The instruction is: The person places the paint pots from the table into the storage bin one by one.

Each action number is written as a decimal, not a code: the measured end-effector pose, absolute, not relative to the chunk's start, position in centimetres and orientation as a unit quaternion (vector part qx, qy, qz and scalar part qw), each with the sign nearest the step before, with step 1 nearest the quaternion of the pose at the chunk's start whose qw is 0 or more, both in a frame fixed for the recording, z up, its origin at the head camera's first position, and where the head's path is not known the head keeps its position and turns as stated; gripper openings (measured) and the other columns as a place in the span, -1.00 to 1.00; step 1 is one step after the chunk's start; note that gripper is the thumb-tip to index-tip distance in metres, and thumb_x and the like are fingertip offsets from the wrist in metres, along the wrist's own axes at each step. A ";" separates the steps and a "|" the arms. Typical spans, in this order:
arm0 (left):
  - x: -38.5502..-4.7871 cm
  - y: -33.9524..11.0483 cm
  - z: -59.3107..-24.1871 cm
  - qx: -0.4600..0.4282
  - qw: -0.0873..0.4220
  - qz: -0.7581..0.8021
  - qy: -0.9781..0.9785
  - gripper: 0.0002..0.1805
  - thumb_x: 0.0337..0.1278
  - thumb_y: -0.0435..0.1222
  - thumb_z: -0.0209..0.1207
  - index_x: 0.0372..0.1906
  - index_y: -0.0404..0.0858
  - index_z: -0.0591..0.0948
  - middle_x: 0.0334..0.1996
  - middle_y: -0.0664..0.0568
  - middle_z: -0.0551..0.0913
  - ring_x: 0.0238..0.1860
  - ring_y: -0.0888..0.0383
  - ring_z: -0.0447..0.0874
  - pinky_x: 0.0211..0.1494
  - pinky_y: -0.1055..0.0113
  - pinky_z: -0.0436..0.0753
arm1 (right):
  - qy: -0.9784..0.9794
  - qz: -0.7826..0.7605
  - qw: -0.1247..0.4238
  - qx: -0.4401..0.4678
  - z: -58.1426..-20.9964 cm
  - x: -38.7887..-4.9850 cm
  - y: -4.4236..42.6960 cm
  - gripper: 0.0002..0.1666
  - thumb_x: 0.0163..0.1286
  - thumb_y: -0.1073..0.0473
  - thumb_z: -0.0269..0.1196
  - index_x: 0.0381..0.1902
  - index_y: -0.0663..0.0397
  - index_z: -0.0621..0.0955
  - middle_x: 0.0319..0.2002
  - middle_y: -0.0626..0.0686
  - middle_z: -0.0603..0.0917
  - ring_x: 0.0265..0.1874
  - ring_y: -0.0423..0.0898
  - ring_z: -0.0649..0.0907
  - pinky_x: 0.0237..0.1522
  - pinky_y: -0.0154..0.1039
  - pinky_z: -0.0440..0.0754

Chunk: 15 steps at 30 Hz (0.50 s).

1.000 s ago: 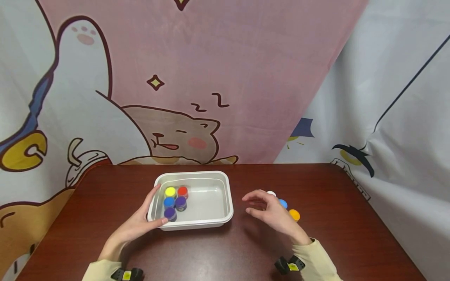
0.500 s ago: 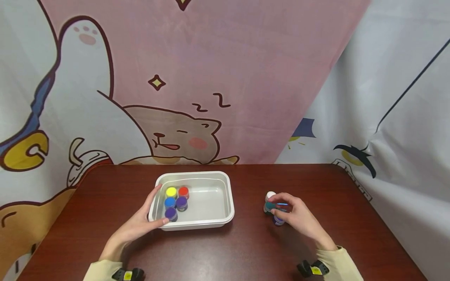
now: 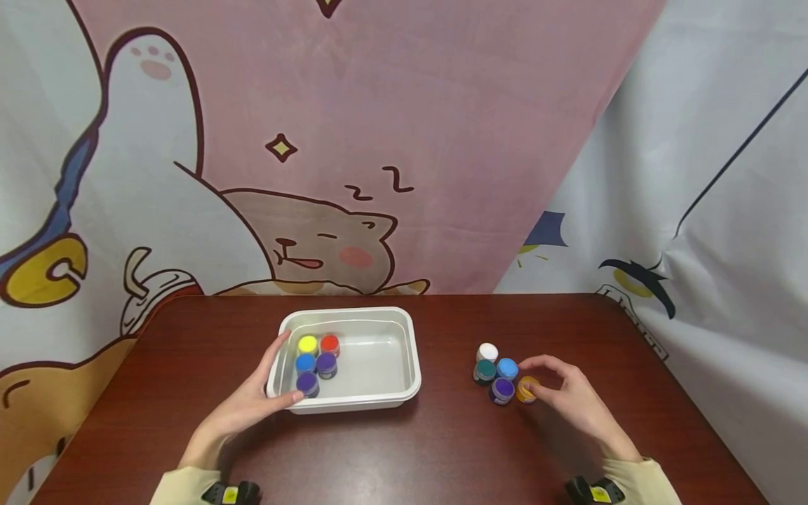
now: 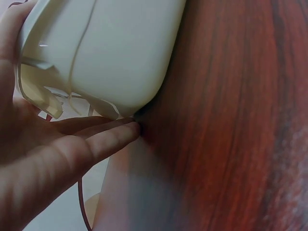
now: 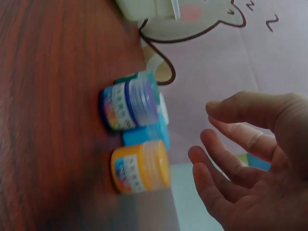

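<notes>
My left hand holds the left end of a white plastic tray, its thumb over the near rim; in the left wrist view its fingers press against the tray's outer side. Small paint jars stand in the tray's left half: yellow, red, blue and two purple ones. Over an orange paint jar at the right, my right hand has thumb and fingers spread apart. The right wrist view shows a gap between those fingers and the jar.
Beside the orange jar cluster a white jar, a dark green jar, a light blue jar and a purple jar, all on the dark wooden table. A printed cloth hangs behind.
My right hand has moved right, from near the tray, past the green jar, to the orange jar, uncovering the cluster. The left hand and tray have stayed in place.
</notes>
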<state>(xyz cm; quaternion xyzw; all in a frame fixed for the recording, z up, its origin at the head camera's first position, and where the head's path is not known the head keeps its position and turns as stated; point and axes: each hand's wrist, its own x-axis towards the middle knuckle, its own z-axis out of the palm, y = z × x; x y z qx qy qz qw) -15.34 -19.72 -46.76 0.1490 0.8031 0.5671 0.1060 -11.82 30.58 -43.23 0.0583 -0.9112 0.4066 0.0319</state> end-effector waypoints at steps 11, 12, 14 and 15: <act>-15.4 -19.7 -46.8 0.157 0.102 0.568 0.802 0.09 0.03 -0.25 0.35 0.53 0.00 -0.11 0.48 -0.28 -0.18 0.42 -0.36 -0.20 0.20 -0.51 -0.11 | -0.904 0.428 0.022 0.010 -45.2 -11.7 31.5 -0.61 0.18 0.42 0.35 -0.01 0.28 0.58 -0.03 0.23 0.61 -0.09 0.12 0.64 -0.22 -0.37 0.60; -15.4 -19.8 -46.9 0.157 0.102 0.568 0.802 0.09 0.03 -0.25 0.35 0.53 0.00 -0.11 0.48 -0.29 -0.18 0.42 -0.36 -0.20 0.20 -0.51 -0.11 | -0.902 0.432 0.018 0.006 -45.5 -11.7 31.6 -0.60 0.18 0.42 0.35 0.00 0.29 0.57 -0.03 0.24 0.61 -0.10 0.12 0.64 -0.21 -0.38 0.60; -15.4 -19.8 -46.9 0.156 0.102 0.566 0.803 0.09 0.03 -0.24 0.35 0.53 -0.01 -0.12 0.48 -0.29 -0.18 0.42 -0.36 -0.20 0.21 -0.50 -0.10 | -0.897 0.442 0.009 -0.003 -46.1 -11.7 31.8 -0.57 0.19 0.40 0.36 0.03 0.30 0.56 -0.02 0.24 0.61 -0.10 0.12 0.65 -0.17 -0.38 0.61; -15.4 -19.8 -46.9 0.156 0.103 0.564 0.804 0.09 0.03 -0.24 0.35 0.53 -0.01 -0.12 0.48 -0.29 -0.18 0.42 -0.36 -0.20 0.21 -0.49 -0.10 | -0.895 0.447 0.004 -0.008 -46.3 -11.7 31.9 -0.56 0.19 0.38 0.36 0.05 0.30 0.55 -0.02 0.24 0.60 -0.11 0.11 0.65 -0.15 -0.38 0.61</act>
